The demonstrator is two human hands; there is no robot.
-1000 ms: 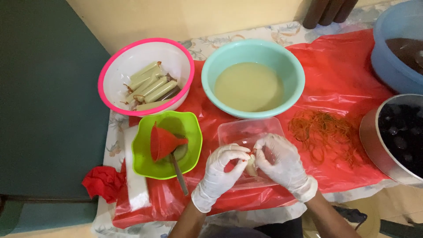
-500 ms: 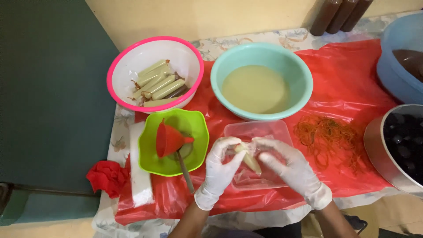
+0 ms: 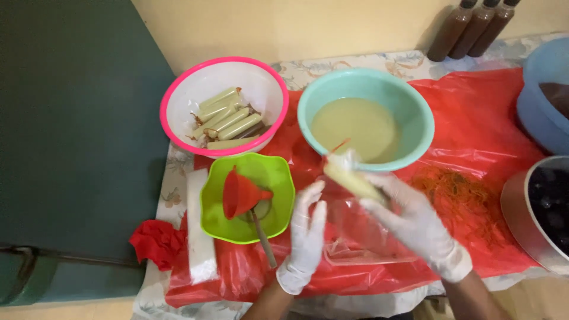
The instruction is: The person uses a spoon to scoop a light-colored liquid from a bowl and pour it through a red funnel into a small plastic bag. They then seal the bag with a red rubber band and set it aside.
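Both my hands wear white gloves. My right hand [image 3: 409, 222] holds a filled pale-green plastic tube [image 3: 349, 176], tied with a rubber band at its upper end, lifted above the clear plastic container [image 3: 361, 243]. My left hand [image 3: 307, 234] is open with fingers spread, just left of the tube and not touching it. A pink-rimmed white bowl [image 3: 178, 101] at the back left holds several similar filled tubes [image 3: 228, 121]. The teal bowl [image 3: 424, 127] behind the tube holds pale liquid.
A green bowl [image 3: 281, 195] holds a red funnel [image 3: 240, 192] and a spoon. Loose orange rubber bands [image 3: 459, 195] lie on the red plastic sheet [image 3: 474, 112]. A blue bowl, a metal pot of dark items [image 3: 548, 204], dark bottles [image 3: 471, 24], a red cloth and a white block [image 3: 200, 225] surround.
My right hand lifted the tied tube up and left toward the teal bowl. My left hand let go of it and opened. The camera shifted, so everything sits further right.
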